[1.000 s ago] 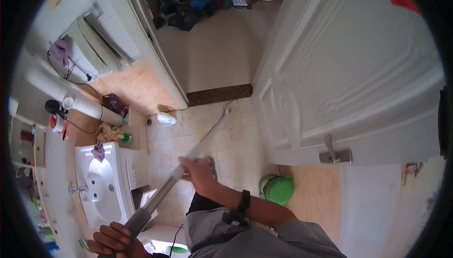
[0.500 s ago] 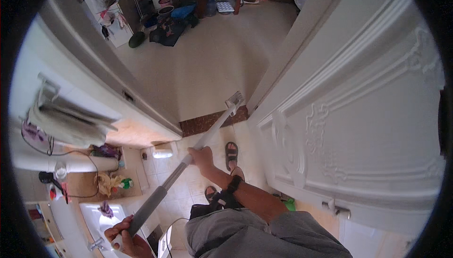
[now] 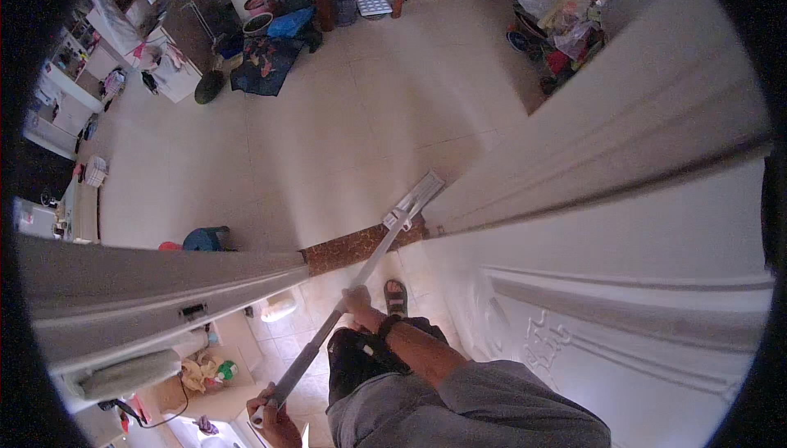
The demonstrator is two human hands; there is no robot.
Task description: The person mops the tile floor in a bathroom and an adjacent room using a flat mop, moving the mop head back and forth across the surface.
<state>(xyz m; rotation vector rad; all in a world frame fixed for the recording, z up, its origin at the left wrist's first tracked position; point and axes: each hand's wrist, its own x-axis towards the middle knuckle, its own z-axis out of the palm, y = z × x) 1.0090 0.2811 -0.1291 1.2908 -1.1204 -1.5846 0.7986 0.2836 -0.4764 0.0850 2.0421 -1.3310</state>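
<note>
Pale floor tiles spread beyond a doorway, with a brown stone threshold across it and a white door standing open at the right. Fingers of the right hand curl tightly around the middle of a long mop handle, while the left hand grips its near end low in the view. From there the handle slants up and right to the flat mop head, which rests on the tiles just past the threshold, close beside the door's edge, with a sandalled foot just behind the threshold.
</note>
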